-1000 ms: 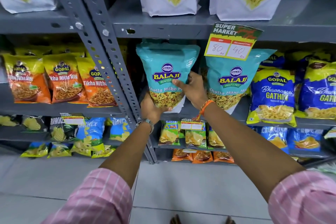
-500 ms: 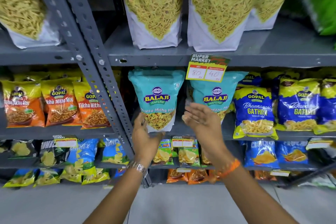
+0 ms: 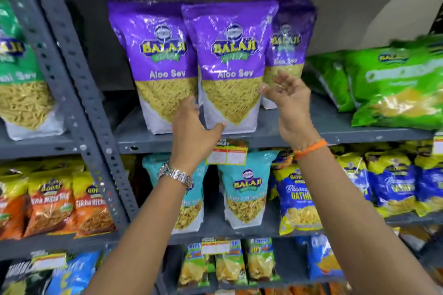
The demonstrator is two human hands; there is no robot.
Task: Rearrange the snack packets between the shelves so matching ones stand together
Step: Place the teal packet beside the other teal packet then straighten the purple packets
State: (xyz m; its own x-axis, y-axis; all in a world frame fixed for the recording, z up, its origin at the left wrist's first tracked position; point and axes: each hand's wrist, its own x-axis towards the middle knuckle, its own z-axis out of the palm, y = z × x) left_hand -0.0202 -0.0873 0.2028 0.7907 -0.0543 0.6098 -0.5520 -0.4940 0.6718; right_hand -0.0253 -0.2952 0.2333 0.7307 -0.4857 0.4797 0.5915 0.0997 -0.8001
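Observation:
Three purple Balaji Aloo Sev packets stand upright on the upper grey shelf (image 3: 311,124): a left packet (image 3: 158,60), a middle packet (image 3: 230,62) in front, and a third packet (image 3: 291,38) partly hidden behind it. My left hand (image 3: 194,127) is open at the middle packet's lower left corner, thumb close to its bottom edge. My right hand (image 3: 288,100) is open beside that packet's right edge, fingers spread, holding nothing. On the shelf below stand two teal Balaji packets (image 3: 244,189), the left one mostly hidden by my left forearm.
Green Balaji packets (image 3: 393,84) lie at the right of the upper shelf. A slotted grey upright (image 3: 79,112) divides the bays. Orange Gopal packets (image 3: 55,206) fill the left bay, blue Gopal Gathiya packets (image 3: 299,201) the right. A price tag (image 3: 227,153) hangs from the shelf edge.
Both hands let go of the teal packet on the middle shelf and rose to the upper shelf, either side of the middle Aloo Sev packet. The camera tilted up.

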